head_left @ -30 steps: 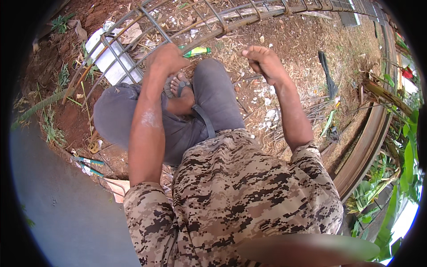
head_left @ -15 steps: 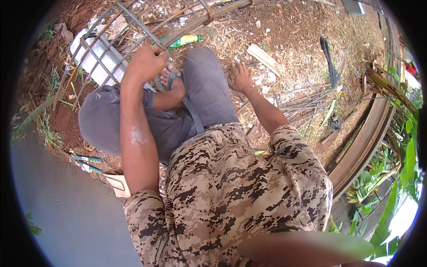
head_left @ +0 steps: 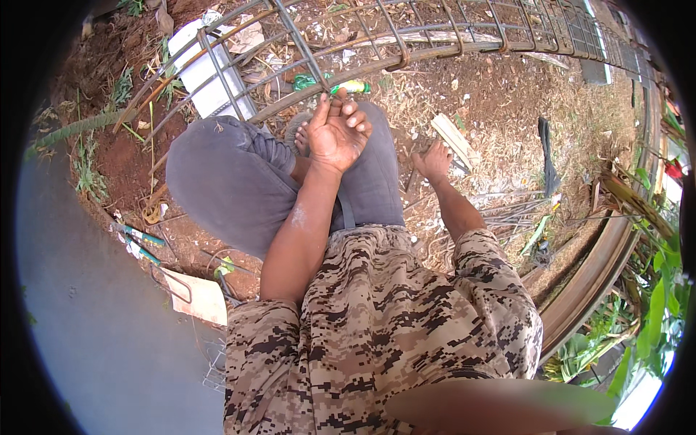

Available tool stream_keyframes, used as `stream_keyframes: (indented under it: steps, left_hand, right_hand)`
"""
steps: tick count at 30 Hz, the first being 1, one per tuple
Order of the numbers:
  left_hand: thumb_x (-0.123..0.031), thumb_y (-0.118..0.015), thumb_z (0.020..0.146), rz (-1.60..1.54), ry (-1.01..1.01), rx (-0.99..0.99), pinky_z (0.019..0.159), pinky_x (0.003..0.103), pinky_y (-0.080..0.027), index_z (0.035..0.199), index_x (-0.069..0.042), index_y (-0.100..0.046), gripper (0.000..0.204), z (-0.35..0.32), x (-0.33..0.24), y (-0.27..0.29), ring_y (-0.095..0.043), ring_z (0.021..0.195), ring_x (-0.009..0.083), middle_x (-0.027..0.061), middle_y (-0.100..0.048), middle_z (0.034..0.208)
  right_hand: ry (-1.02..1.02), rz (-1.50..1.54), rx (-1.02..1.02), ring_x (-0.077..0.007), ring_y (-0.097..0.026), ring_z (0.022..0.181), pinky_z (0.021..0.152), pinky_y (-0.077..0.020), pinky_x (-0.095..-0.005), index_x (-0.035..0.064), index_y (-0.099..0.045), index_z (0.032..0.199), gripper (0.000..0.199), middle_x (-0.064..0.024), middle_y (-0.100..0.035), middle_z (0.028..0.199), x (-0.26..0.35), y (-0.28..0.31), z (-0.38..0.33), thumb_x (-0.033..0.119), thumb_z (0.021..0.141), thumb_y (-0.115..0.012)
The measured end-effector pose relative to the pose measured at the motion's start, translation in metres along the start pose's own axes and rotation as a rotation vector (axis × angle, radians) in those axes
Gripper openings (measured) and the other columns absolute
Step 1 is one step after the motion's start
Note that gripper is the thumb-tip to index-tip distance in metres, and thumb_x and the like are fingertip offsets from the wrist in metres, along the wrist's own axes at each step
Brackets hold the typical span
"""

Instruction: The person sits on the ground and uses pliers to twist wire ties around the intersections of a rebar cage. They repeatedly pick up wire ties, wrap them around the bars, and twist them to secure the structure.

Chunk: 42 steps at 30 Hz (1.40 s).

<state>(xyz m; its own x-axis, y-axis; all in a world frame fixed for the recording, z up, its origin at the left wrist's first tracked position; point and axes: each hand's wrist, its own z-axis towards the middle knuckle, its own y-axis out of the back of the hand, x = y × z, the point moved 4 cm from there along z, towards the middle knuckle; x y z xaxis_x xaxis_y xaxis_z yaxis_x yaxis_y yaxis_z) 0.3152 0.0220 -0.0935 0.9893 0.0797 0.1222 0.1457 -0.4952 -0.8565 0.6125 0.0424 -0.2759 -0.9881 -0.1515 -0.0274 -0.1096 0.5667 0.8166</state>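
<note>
I sit on the dirt in grey trousers and a camouflage shirt. My left hand [head_left: 338, 132] is raised over my knee, palm up, fingers loosely curled, its fingertips at a steel bar of the rebar cage [head_left: 377, 45]. Whether it pinches anything thin is not visible. My right hand [head_left: 433, 161] is down beside my right knee, fingers spread on the leaf litter, close to a pale wood offcut [head_left: 452, 135] and a bundle of thin wires [head_left: 507, 210]. A green bottle [head_left: 342, 86] lies under the cage just beyond my left hand.
A white block [head_left: 209, 80] sits under the cage at the left. Teal-handled pliers [head_left: 138, 243] and a cardboard scrap [head_left: 194, 297] lie by my left side next to grey concrete [head_left: 87, 341]. A black strap [head_left: 547, 156] and a curved rusty rail [head_left: 602, 268] are on the right.
My left hand has let go of the rebar bar and turned palm up. My right hand has dropped from the cage to the ground beside my knee.
</note>
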Motion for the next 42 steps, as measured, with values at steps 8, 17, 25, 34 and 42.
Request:
stream_keyframes:
  steps: [8, 17, 25, 34, 42]
  left_hand:
    - [-0.041, -0.061, 0.098, 0.031, 0.042, 0.075, 0.051, 0.024, -0.031, 0.097, -0.013, -0.061, 0.028, 0.002, -0.005, -0.005, -0.036, 0.057, 0.0078, -0.0044, -0.039, 0.067]
    - [-0.029, -0.06, 0.1, 0.489, -0.093, -0.419, 0.04, 0.021, -0.022, 0.101, -0.007, -0.06, 0.023, -0.018, -0.021, -0.017, -0.029, 0.047, 0.0033, -0.0075, -0.035, 0.061]
    - [-0.024, -0.059, 0.1, 0.625, -0.094, -0.446, 0.041, 0.02, -0.023, 0.109, -0.005, -0.062, 0.021, -0.023, -0.026, -0.021, -0.03, 0.05, 0.0025, -0.0069, -0.039, 0.066]
    - [-0.028, -0.049, 0.104, 0.569, -0.091, -0.33, 0.041, 0.023, -0.027, 0.118, -0.004, -0.058, 0.029, -0.024, -0.017, -0.002, -0.038, 0.05, 0.0057, -0.0045, -0.047, 0.07]
    - [-0.036, -0.052, 0.098, 0.534, -0.068, -0.31, 0.037, 0.027, -0.025, 0.094, -0.009, -0.052, 0.027, -0.01, -0.009, 0.018, -0.037, 0.043, 0.0094, -0.005, -0.046, 0.062]
  right_hand:
    - [0.162, 0.746, -0.304, -0.0279, -0.063, 0.077, 0.073, -0.0513, -0.0403, -0.0052, -0.05, 0.109, 0.06, -0.0155, -0.063, 0.086, 0.022, 0.145, 0.025, 0.04, 0.078, -0.074]
    - [0.06, 1.765, 0.721, -0.0237, -0.067, 0.079, 0.076, -0.0611, -0.0525, 0.0003, -0.052, 0.112, 0.03, -0.0117, -0.064, 0.089, 0.073, 0.234, -0.068, -0.001, 0.083, -0.05]
    - [0.435, 0.541, 0.567, -0.0216, -0.064, 0.086, 0.077, -0.0513, -0.0386, 0.0004, -0.051, 0.123, 0.037, -0.0112, -0.065, 0.097, 0.09, 0.26, -0.086, 0.01, 0.087, -0.049]
    - [0.427, 0.102, 0.712, -0.0261, -0.063, 0.093, 0.083, -0.0478, -0.0415, 0.0086, -0.05, 0.129, 0.039, -0.0142, -0.066, 0.101, 0.167, 0.327, -0.08, 0.022, 0.092, -0.056]
    - [0.407, -0.03, 0.831, -0.0243, -0.063, 0.09, 0.08, -0.0477, -0.0408, 0.0089, -0.051, 0.129, 0.043, -0.0123, -0.066, 0.098, 0.184, 0.352, -0.08, 0.026, 0.09, -0.057]
